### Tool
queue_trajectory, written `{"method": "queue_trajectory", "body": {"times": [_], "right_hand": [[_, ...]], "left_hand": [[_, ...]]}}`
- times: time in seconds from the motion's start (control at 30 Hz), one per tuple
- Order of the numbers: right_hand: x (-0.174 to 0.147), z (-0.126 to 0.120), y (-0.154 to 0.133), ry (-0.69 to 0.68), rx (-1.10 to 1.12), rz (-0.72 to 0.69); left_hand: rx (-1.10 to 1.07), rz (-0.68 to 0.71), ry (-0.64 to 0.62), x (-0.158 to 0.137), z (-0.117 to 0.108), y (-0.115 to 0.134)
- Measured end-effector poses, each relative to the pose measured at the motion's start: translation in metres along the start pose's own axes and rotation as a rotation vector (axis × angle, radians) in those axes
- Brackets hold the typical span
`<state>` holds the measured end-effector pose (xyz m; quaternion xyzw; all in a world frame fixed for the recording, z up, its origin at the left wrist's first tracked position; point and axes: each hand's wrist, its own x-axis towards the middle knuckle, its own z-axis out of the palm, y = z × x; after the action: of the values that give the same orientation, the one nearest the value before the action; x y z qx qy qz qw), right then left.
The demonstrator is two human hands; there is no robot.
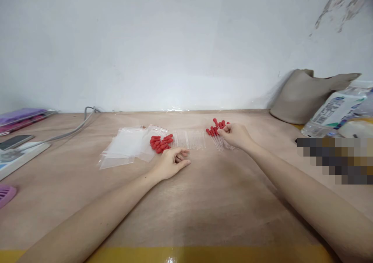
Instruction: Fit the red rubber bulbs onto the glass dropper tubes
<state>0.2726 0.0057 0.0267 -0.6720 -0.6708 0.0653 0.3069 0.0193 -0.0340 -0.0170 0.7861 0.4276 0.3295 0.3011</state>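
Observation:
My left hand (171,162) rests low over the table, its fingers loosely curved and the thumb apart, with nothing held. Just behind it lies a heap of red rubber bulbs (161,143). A row of clear glass tubes (189,139) stretches to the right of the bulbs. Farther right is a pile of droppers (214,132), red bulbs fitted on clear tubes. Over this pile, my right hand (235,135) has its fingers closed in a pinch beside the red bulbs, apparently on a dropper. Its fingers and palm hide part of the pile.
Clear zip bags (128,142) lie left of the bulbs. On the far left are a phone (16,141), a white power strip (26,158) with a grey cable (68,133), and a purple packet (21,116). A plastic bottle (335,109) and grey-brown container (300,98) stand at right.

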Motion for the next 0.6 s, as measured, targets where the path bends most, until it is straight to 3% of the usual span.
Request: {"method": "queue_trajectory", "body": {"times": [0.23, 0.6], "right_hand": [[0.019, 0.001, 0.031, 0.118, -0.136, 0.149], [0.016, 0.023, 0.038, 0.076, -0.112, 0.032]], "left_hand": [[0.071, -0.011, -0.006, -0.001, -0.003, 0.009], [0.092, 0.002, -0.015, -0.001, -0.002, 0.011]]}}
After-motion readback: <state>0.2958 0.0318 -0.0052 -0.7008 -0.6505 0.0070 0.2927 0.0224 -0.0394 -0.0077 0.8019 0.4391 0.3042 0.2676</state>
